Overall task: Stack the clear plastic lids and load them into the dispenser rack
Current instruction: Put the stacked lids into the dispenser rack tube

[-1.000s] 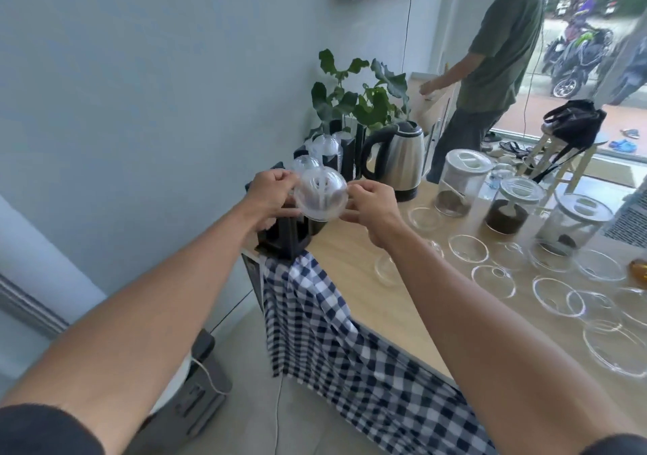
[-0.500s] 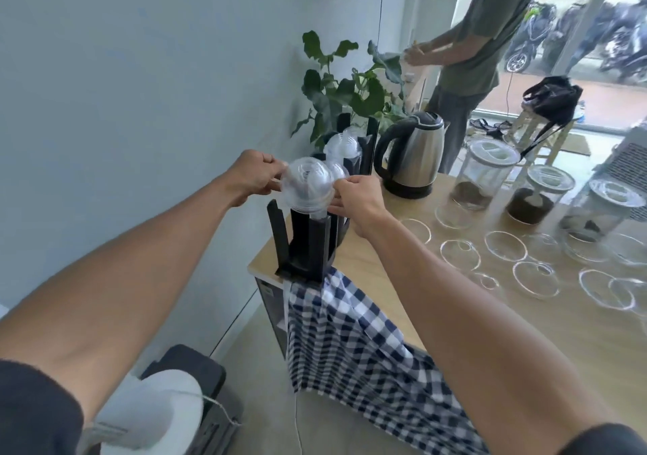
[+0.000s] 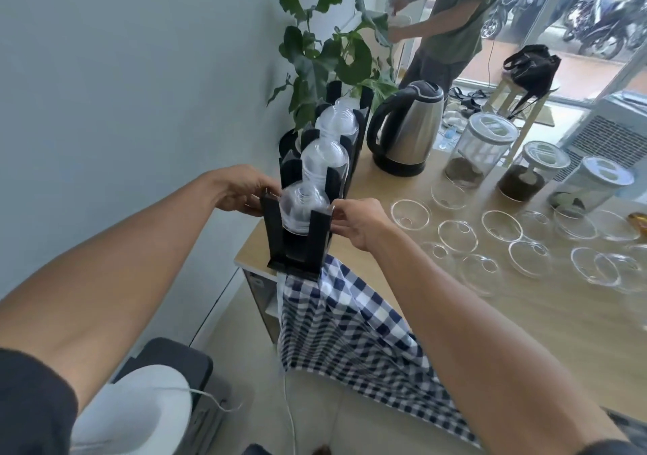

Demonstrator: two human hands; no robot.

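Note:
A stack of clear dome lids (image 3: 301, 209) sits partly down in the nearest slot of the black dispenser rack (image 3: 275, 232) at the table's left end. My left hand (image 3: 241, 188) grips the stack's left edge and my right hand (image 3: 353, 222) pinches its right edge. Two more stacks of dome lids (image 3: 324, 159) fill the slots behind it. Several loose clear lids (image 3: 458, 236) lie upside down on the wooden table to the right.
A steel kettle (image 3: 406, 129) stands behind the rack, with a potted plant (image 3: 325, 52) at the wall. Three lidded glass jars (image 3: 483, 146) line the back. A checked cloth (image 3: 350, 332) hangs over the table (image 3: 525, 332) edge. A person (image 3: 451, 17) stands beyond.
Both hands have lowered the lid stack from above the rack into its nearest slot. My view has tilted down and closer.

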